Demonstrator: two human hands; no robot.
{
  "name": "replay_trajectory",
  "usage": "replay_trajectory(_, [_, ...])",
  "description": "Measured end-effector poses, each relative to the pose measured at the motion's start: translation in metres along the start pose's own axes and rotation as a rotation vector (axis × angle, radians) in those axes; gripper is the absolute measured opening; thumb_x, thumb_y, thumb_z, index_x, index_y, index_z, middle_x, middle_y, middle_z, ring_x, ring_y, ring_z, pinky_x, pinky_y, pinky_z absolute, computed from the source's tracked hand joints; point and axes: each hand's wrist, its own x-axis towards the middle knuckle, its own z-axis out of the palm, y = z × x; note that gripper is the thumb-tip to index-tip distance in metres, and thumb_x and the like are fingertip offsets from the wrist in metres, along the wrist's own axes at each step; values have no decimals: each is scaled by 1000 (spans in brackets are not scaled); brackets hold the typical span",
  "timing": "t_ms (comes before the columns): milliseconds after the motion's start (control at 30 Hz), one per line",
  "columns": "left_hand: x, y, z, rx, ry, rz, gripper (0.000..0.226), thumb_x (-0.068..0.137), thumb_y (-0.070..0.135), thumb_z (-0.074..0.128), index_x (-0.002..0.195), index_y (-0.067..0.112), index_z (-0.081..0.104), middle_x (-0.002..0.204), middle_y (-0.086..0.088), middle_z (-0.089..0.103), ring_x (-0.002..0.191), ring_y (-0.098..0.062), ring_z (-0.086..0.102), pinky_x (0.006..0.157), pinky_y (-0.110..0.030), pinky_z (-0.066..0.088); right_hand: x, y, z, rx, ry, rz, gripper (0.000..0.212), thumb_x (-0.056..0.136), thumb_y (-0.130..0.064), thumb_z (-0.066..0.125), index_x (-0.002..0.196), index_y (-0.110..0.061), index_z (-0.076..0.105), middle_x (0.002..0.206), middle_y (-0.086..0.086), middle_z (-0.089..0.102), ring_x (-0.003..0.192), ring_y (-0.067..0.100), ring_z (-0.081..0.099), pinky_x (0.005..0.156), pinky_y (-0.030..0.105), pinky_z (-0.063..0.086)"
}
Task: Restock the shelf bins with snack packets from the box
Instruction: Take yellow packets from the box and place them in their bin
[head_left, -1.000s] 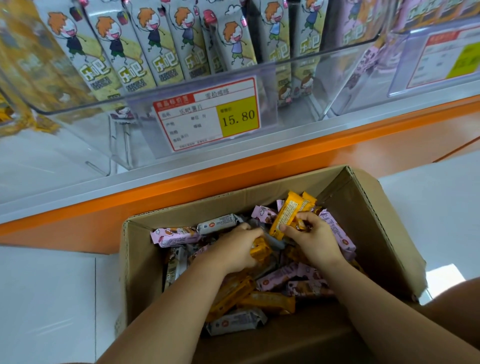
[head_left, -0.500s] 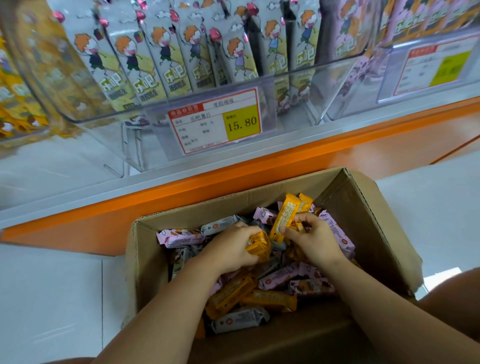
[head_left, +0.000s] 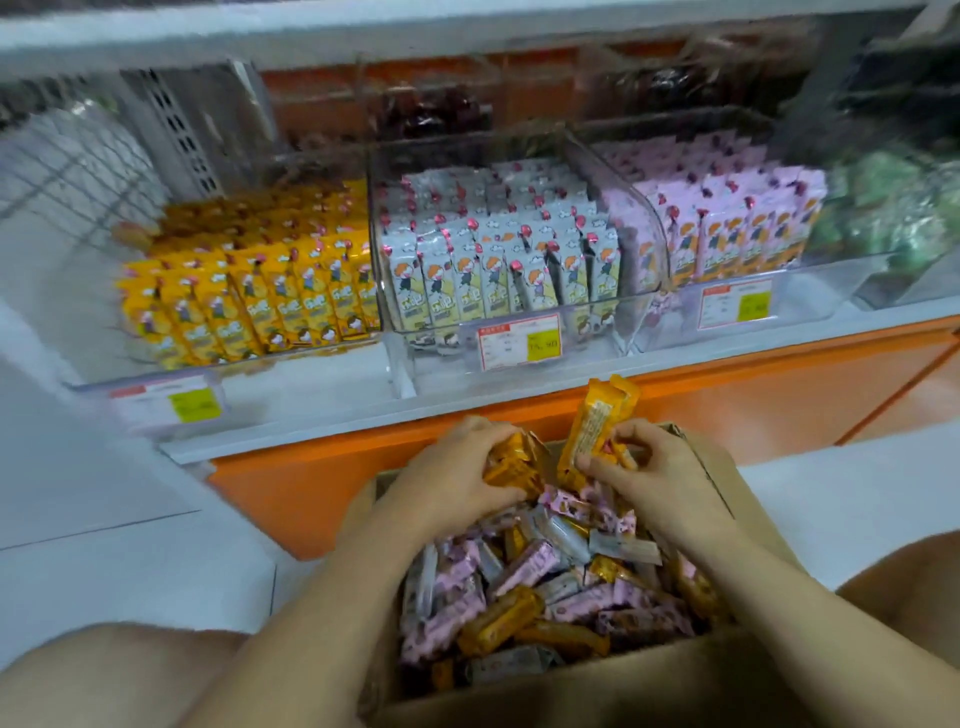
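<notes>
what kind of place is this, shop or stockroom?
Most likely a shop: clear shelf bins of sorted snack packets, price tags on their fronts, and a box of mixed stock below.

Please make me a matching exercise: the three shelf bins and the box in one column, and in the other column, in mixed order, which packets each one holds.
Column one:
1. left bin
2. middle bin
3. right bin
4. box

Column two:
a. pink packets
b. mixed packets, yellow, pink and grey
c. yellow packets
d. pale grey packets

Pairs: 1-c, 2-d, 3-a, 4-b.
</notes>
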Motion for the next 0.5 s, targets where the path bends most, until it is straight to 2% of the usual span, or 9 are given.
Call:
replay_trajectory(67, [-19, 7, -22, -8, 81, 7, 59, 82, 40, 71, 135, 31, 46, 126, 8, 44, 104, -7, 47, 93, -29, 43, -11, -28, -1, -9, -41, -60, 20, 78, -31, 76, 85, -22, 60, 77, -1, 67, 56, 3, 53, 51, 11, 37])
replay_trajectory(100, [-27, 10, -32, -14, 122, 16, 59, 82, 40, 71, 135, 31, 47, 126, 9, 43, 105, -7, 47, 95, -29, 42, -15, -42, 0, 3, -62, -89, 20, 78, -30, 76, 87, -20, 61, 78, 1, 68, 58, 4, 55, 52, 12, 38])
replay_trajectory(200, [-52, 16, -63, -23, 247, 61, 55, 80, 38, 73, 131, 32, 51, 125, 10, 43, 112, -8, 46, 98, -26, 39, -22, -75, 8, 83, -99, -137, 26, 72, -35, 80, 88, -23, 63, 85, -1, 66, 76, 18, 61, 69, 32, 51])
replay_trajectory(300, [-76, 18, -92, -76, 376, 132, 47, 78, 29, 76, 122, 29, 57, 118, 8, 47, 109, -3, 46, 92, -7, 33, -29, -113, 13, 169, -138, -210, 39, 62, -49, 80, 88, -25, 62, 83, -11, 62, 75, 15, 61, 72, 39, 53])
replay_trajectory(333, [-84, 18, -102, -83, 418, 150, 46, 78, 27, 77, 118, 31, 58, 117, 8, 48, 108, -1, 45, 89, -1, 29, -29, -125, 15, 194, -154, -238, 38, 64, -46, 78, 89, -24, 61, 74, -14, 62, 70, 13, 61, 71, 43, 55])
replay_trajectory(400, [-97, 17, -124, -87, 510, 187, 45, 76, 25, 79, 110, 40, 54, 115, 8, 50, 105, 0, 47, 87, 1, 28, -31, -153, 20, 230, -187, -307, 26, 74, -30, 77, 92, -21, 60, 56, -13, 58, 58, 12, 60, 70, 49, 57])
replay_trajectory(433, [-102, 15, -135, -82, 561, 212, 46, 76, 26, 79, 106, 45, 51, 113, 10, 51, 104, 2, 48, 87, 0, 29, -30, -168, 25, 249, -181, -345, 23, 77, -25, 76, 92, -20, 59, 55, -12, 58, 58, 16, 60, 70, 52, 56])
replay_trajectory(500, [-110, 12, -157, -76, 681, 251, 45, 73, 32, 76, 103, 50, 48, 110, 18, 51, 105, 8, 47, 92, -4, 31, -23, -195, 35, 268, -149, -426, 21, 77, -25, 77, 90, -24, 60, 66, -9, 61, 68, 28, 63, 71, 56, 55])
